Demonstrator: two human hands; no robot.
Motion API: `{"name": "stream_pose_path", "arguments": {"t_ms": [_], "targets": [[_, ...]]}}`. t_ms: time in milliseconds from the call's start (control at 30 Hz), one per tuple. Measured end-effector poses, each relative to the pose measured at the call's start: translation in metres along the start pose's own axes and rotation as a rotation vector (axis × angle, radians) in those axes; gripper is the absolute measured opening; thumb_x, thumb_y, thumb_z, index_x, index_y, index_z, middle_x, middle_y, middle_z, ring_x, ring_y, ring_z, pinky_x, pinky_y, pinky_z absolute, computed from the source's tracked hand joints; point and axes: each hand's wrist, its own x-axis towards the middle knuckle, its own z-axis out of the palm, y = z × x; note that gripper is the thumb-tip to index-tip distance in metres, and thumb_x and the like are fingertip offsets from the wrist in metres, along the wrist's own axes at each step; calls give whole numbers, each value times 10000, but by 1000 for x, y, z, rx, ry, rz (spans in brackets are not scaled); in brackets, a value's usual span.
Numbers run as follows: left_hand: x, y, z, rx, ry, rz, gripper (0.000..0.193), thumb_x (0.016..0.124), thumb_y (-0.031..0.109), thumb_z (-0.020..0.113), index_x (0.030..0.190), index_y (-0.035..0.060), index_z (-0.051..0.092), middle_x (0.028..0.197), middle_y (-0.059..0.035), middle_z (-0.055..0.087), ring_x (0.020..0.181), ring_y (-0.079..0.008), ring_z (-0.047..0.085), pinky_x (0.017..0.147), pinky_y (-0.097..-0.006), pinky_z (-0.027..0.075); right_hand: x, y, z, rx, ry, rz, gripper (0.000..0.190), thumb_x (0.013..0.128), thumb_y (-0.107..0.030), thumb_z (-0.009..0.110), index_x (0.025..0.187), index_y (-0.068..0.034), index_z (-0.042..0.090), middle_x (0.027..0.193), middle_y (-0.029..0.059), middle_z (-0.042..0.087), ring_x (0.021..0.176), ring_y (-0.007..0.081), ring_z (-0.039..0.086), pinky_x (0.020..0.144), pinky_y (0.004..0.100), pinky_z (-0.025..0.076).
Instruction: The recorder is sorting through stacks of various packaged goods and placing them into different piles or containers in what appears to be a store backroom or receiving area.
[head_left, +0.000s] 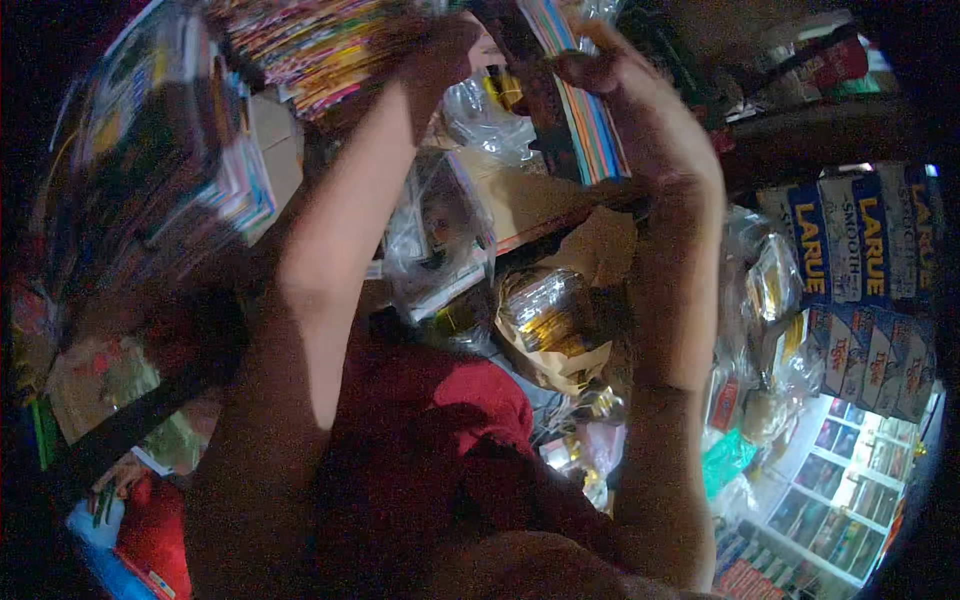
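At the top of the view, my right hand (619, 79) is closed around the outer side of a stack of thin booklets with multicoloured edges (589, 124). My left hand (454, 49) is raised across from it, dark and blurred beside a large pile of thin, colourful-edged items (322, 56). Whether it holds anything cannot be made out. Between my hands lies a crumpled clear plastic bag (487, 124) with something yellow in it. Below that are a cardboard surface (517, 187) and a plastic-wrapped flat package (439, 225).
A blurred stack of books or magazines (161, 127) stands at upper left. An opened brown paper bag (577, 367) holds plastic-wrapped gold items (555, 322). On the right are Larue cartons (844, 240), Tiger cartons (870, 364), plastic bags (772, 285) and lit display shelves (840, 487).
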Motion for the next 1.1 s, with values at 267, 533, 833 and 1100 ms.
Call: {"name": "stream_pose_path", "arguments": {"t_ms": [267, 533, 833, 1100], "targets": [[-4, 11, 14, 212, 58, -155, 784, 964, 578, 359, 1535, 169, 11, 1598, -104, -57, 1468, -296, -53, 1154, -514, 44, 86, 139, -81, 300, 63, 315, 414, 928, -293, 468, 1246, -36, 537, 1104, 150, 628, 951, 270, 643, 914, 372, 492], [-14, 5, 24, 397, 106, -35, 781, 962, 545, 401, 1537, 180, 19, 1598, -114, -18, 1467, -309, 4, 1148, -522, 88, 137, 177, -84, 417, 243, 272, 320, 903, -353, 538, 1066, -81, 584, 966, 96, 601, 883, 274, 579, 890, 499, 457], [-5, 13, 28, 492, 110, -189, 732, 993, 497, 363, 1533, 178, -15, 1593, -141, -3, 1463, -323, 43, 1138, -553, 118, 155, 226, -108, 60, 258, 57, 347, 859, -331, 615, 1077, -62, 581, 914, 96, 620, 810, 269, 582, 767, 445, 492], [-13, 19, 34, 582, 146, -219, 802, 988, 514, 369, 1495, 225, -180, 1587, -116, -110, 1464, -319, -15, 1141, -572, 98, 193, 266, -114, -794, 208, 186, 526, 810, -400, 670, 1204, -78, 535, 1078, 91, 617, 932, 250, 572, 799, 391, 453]]}}
